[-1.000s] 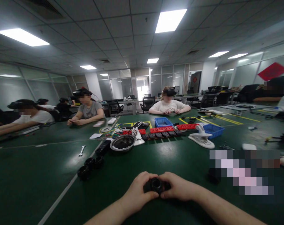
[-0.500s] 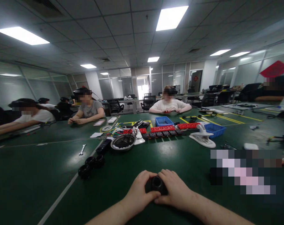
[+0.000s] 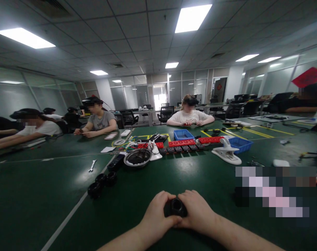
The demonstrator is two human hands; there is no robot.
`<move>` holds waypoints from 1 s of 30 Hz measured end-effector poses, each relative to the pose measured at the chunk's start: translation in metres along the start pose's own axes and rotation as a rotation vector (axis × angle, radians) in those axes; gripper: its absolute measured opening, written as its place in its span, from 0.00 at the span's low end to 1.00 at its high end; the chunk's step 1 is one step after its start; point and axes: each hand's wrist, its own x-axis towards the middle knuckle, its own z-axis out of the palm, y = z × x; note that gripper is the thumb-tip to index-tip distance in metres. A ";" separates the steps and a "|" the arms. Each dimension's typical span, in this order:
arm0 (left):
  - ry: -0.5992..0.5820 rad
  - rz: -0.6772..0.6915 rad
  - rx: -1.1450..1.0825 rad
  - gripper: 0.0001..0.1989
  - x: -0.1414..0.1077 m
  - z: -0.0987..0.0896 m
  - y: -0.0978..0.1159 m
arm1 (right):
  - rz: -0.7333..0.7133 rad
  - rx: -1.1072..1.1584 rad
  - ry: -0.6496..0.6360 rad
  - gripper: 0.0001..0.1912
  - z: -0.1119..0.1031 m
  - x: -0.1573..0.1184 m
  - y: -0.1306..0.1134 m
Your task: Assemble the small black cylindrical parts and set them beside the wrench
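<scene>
Close to me on the green table, a black round part with a hole in its top (image 3: pixel 177 207) sits between my two hands. My left hand (image 3: pixel 156 213) curls around its left side, thumb across the front. From the right, my right hand (image 3: pixel 197 211) closes on the same part, its thumb meeting the left one. The fingertips on the far side and the lower part of the object are hidden. Farther left stand several black round cups (image 3: pixel 94 190), apart from my hands.
A wrench (image 3: pixel 92 166) lies left. Ahead are a metal bowl (image 3: pixel 137 164), a black box-shaped thing (image 3: pixel 116 162), red strips (image 3: pixel 181 143), blue trays (image 3: pixel 183 134) and a white clamp-like stand (image 3: pixel 226 155). A co-worker (image 3: pixel 190 116) sits opposite, another person (image 3: pixel 99 118) farther left.
The black part appears slightly farther right and lower between my hands, its top hole tilted a little differently. Both hands keep their hold with only a small shift.
</scene>
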 end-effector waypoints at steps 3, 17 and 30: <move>-0.012 0.021 -0.008 0.18 0.000 -0.001 0.000 | -0.021 0.036 0.005 0.29 -0.002 -0.002 0.000; -0.010 0.028 -0.003 0.18 -0.001 0.001 -0.003 | -0.005 0.188 -0.045 0.25 0.002 0.003 0.010; -0.063 0.121 0.003 0.18 0.001 -0.007 -0.001 | -0.128 0.366 -0.193 0.21 -0.018 0.001 0.018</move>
